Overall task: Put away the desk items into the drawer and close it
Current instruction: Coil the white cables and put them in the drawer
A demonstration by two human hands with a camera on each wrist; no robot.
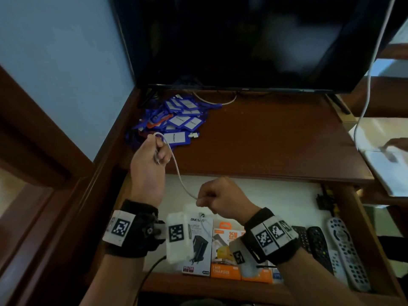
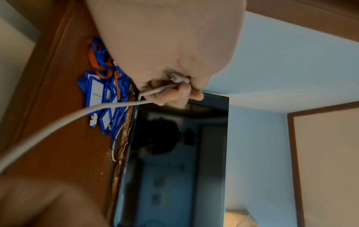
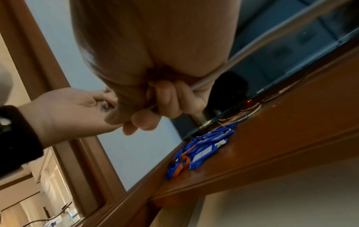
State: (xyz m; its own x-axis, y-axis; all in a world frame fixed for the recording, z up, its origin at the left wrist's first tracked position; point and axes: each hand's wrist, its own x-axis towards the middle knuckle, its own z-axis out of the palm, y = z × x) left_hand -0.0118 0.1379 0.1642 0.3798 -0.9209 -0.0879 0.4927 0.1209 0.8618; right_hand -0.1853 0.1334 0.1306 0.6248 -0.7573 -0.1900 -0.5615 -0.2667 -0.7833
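1. The white charging cable [image 1: 176, 171] is pinched near its plug end in the curled fingers of the left hand [image 1: 150, 164], raised over the desk edge.
2. Just beyond that hand, blue tag holders [image 1: 178, 117] are heaped on the desk [image 1: 265, 138].
3. The cable, judged light and limp, is best gathered into loops.
4. Its slack is gripped in the fisted right hand [image 1: 223, 197], over the open drawer [image 1: 220, 286].
5. Below and right of that hand, charger boxes [image 1: 223, 252] and remote controls [image 1: 344, 250] crowd the drawer.

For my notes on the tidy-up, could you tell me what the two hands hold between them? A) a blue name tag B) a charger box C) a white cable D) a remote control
C: the left hand and right hand both grip the white cable, strung between them above the open drawer.
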